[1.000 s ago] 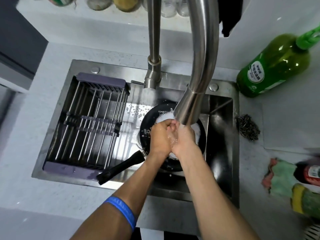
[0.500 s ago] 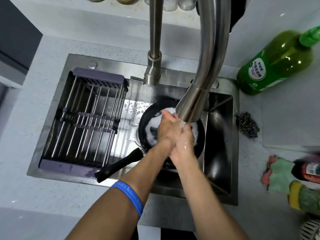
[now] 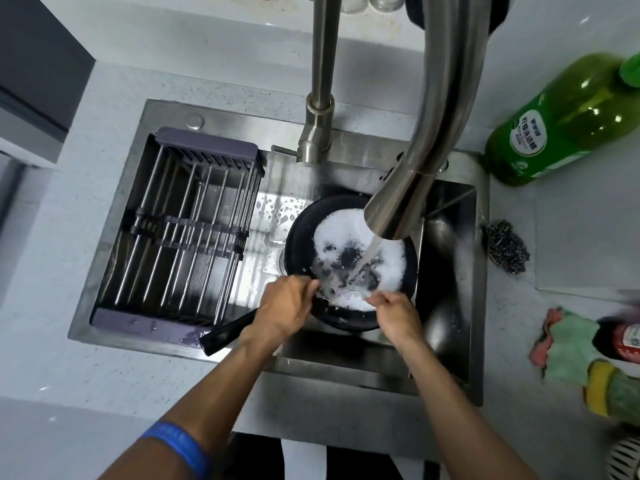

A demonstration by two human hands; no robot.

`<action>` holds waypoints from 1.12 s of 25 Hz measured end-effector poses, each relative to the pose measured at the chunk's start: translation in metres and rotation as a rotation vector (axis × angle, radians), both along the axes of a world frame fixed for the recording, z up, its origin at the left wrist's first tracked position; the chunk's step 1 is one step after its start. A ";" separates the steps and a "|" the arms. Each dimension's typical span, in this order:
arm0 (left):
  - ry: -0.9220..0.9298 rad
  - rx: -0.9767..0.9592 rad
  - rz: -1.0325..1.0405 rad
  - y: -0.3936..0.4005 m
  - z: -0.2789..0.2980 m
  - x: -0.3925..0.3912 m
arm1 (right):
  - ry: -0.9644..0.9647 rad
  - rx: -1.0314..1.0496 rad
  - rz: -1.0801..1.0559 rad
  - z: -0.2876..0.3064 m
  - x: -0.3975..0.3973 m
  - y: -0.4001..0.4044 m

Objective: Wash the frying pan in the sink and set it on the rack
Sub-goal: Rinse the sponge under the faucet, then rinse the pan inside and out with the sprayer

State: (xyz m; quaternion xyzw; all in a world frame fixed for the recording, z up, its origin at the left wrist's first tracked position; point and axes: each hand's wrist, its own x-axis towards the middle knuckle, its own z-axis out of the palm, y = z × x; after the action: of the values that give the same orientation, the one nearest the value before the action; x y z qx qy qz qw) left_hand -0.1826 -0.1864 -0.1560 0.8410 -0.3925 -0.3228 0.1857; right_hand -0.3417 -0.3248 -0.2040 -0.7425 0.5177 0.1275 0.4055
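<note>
surface: pale grey speckled countertop [image 3: 86, 368] wraps the stainless steel sink [image 3: 446, 341] on all visible sides; white wall behind.
room: kitchen corner, dark cabinet edge upper left, bottoms of glass jars along the top edge.
sink: rectangular basin, wet floor with droplets and suds left of the pan.
rack: metal-bar drying rack [image 3: 180, 233] with purple end pieces spans the left half of the sink, nothing on it.
faucet: brushed steel faucet [image 3: 415, 161], upright stem at the sink's back rim, spout arcs over the pan, water running into it.
frying pan: black frying pan [image 3: 301, 237] sits in the right half of the basin, full of white foam, handle points lower left over the sink's front rim.
left hand: left hand [image 3: 287, 310] curled closed around the base of the pan handle at the near rim; blue wristband [image 3: 180, 445] on that forearm.
right hand: right hand [image 3: 398, 317] at the pan's near rim, fingers bent down into the foam; cannot tell if it holds anything.
right counter: green dish soap bottle [image 3: 561, 123] lying tilted, steel wool scourer [image 3: 507, 245] just beside the sink rim, green and pink cloth [image 3: 564, 348], red-labelled bottle [image 3: 623, 341], yellow-green sponge [image 3: 609, 393].
</note>
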 end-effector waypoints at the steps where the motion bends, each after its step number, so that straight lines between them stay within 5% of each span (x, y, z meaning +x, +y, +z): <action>1: -0.100 0.111 -0.010 0.019 -0.007 0.004 | 0.120 -0.010 0.185 -0.004 0.001 0.012; 2: -0.153 0.218 -0.044 0.033 -0.011 0.005 | 0.234 -0.007 0.370 -0.012 0.002 0.024; 6: -0.172 0.373 -0.134 0.045 -0.032 0.005 | 0.138 0.152 0.828 -0.021 0.010 0.038; 10: -0.104 0.364 -0.096 0.047 -0.049 0.020 | 0.156 0.101 0.390 0.009 -0.004 0.004; 13: -0.087 0.343 -0.098 0.048 -0.053 0.020 | -0.344 -0.027 -0.029 0.093 0.002 -0.017; 15: -0.105 0.340 -0.101 0.048 -0.052 0.020 | -0.712 -0.065 0.000 0.170 0.013 -0.031; 17: -0.109 0.334 -0.105 0.048 -0.047 0.019 | -0.829 -0.255 0.187 0.231 0.034 -0.040; 21: -0.127 0.345 -0.110 0.048 -0.042 0.018 | -0.661 -0.629 0.132 0.263 0.083 -0.035; 28: -0.085 0.336 -0.091 0.048 -0.042 0.020 | -0.437 -0.492 0.082 0.200 0.092 -0.011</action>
State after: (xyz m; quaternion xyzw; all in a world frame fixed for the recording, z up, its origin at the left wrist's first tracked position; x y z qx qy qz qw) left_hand -0.1631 -0.1384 -0.1983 0.8545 -0.3780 -0.3562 0.0110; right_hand -0.2502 -0.3357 -0.0043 -0.8482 0.4033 -0.1473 0.3101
